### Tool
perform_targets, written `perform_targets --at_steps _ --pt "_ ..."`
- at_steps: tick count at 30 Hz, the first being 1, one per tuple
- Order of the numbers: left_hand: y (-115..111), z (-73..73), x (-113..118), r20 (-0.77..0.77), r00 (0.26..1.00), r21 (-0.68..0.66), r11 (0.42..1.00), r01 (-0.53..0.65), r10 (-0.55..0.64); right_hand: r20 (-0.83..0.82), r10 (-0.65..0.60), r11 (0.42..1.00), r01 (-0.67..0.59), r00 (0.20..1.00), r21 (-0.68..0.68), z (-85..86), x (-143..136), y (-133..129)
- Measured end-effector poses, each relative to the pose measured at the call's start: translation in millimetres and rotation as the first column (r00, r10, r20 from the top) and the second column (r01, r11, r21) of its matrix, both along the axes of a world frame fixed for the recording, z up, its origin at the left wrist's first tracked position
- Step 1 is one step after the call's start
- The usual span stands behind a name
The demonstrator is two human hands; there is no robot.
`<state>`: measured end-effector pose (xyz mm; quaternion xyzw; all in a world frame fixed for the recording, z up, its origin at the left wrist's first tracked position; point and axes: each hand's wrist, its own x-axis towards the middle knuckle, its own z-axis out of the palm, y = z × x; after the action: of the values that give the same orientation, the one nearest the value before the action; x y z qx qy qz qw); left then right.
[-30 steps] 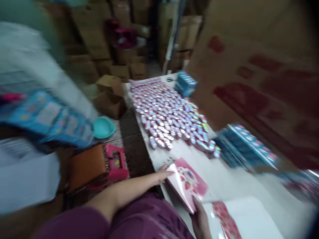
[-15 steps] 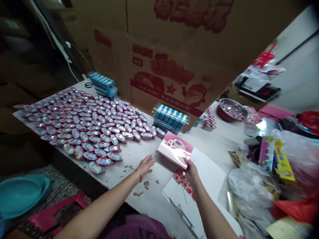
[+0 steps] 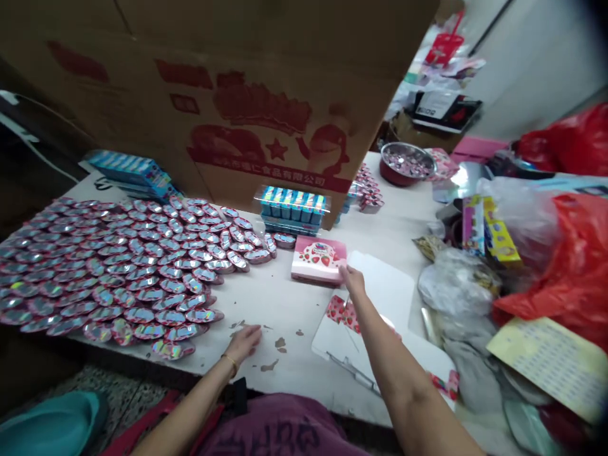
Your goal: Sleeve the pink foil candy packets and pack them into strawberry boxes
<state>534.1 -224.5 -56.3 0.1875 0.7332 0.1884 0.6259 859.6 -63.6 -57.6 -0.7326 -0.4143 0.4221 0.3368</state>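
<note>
A pink and white box (image 3: 319, 259) with strawberry print lies on the white table, and my right hand (image 3: 352, 282) grips its right edge. My left hand (image 3: 243, 342) rests low over the table's near side, empty, its fingers stretched out. Many small shiny oval packs (image 3: 142, 259) in pink wrappers cover the left of the table. Beside my right forearm lie a white sheet with strawberry-print pieces (image 3: 344, 313) and another white card (image 3: 384, 282).
A large cardboard carton (image 3: 266, 82) stands at the back, with blue packs (image 3: 292, 209) before it and more blue packs (image 3: 130, 174) at left. A metal bowl (image 3: 407, 163) stands back right. Plastic bags (image 3: 458, 278) crowd the right; a teal basin (image 3: 57, 421) sits below left.
The view has swung right. The pink box now lies squarer and close to the oval packs, still in my right hand. My left hand has drawn back from the box toward the near edge.
</note>
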Motion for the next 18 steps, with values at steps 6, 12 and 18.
perform_targets --at_steps 6,12,18 --pt "2 -2.6 -39 0.092 0.996 0.026 1.000 0.009 -0.011 0.500 0.489 0.869 -0.350 0.715 -0.349 5.6 55 -152" --pt "-8 -4.5 -49 0.049 0.992 -0.010 0.993 0.116 -0.115 0.664 0.628 0.778 -0.349 0.405 -0.523 -12.1 38 -248" --pt "-6 17.8 -31 0.035 0.931 0.172 0.920 0.352 -0.363 0.766 0.461 0.885 -0.289 0.448 -0.364 47.6 49 -258"
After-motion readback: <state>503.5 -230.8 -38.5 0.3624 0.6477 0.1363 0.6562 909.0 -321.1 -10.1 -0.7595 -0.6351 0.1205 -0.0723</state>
